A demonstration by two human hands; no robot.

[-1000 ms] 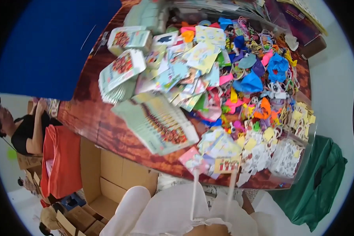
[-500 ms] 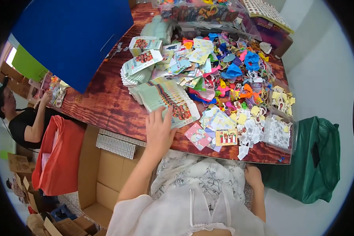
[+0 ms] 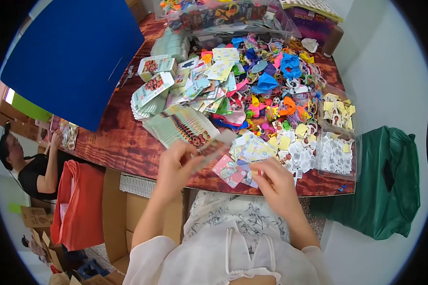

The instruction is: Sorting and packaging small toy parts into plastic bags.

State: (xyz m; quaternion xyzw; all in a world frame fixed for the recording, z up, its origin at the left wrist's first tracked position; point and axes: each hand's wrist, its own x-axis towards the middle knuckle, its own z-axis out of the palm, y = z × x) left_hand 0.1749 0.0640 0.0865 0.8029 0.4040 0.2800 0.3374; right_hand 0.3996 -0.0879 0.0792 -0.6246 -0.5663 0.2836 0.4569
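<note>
My left hand [image 3: 173, 164] pinches a flat printed packet [image 3: 217, 146], tilted and smeared by motion, above the front of the table. Just behind it lies a fanned row of matching flat packets [image 3: 180, 126], pale green with a reddish picture. My right hand [image 3: 276, 180] is closed at the table's front edge, thumb and fingers together; a small yellow and red bit shows between them, too small to name. Between the hands lie a pink card [image 3: 229, 171] and a loose pile of pale illustrated cards [image 3: 252, 148].
Colourful small toys [image 3: 266, 85] are heaped across the table [image 3: 109, 142]. Clear bins of white and yellow slips [image 3: 335, 152] stand at right, beside a green bag [image 3: 380, 190]. A blue panel [image 3: 71, 61] rises at left, above a red bag [image 3: 81, 204] and a cardboard box [image 3: 114, 213]. Another person sits far left.
My left hand has lifted a packet off the fanned row. My right hand has come up from beside my lap to the cards at the table's edge. The view has shifted slightly.
</note>
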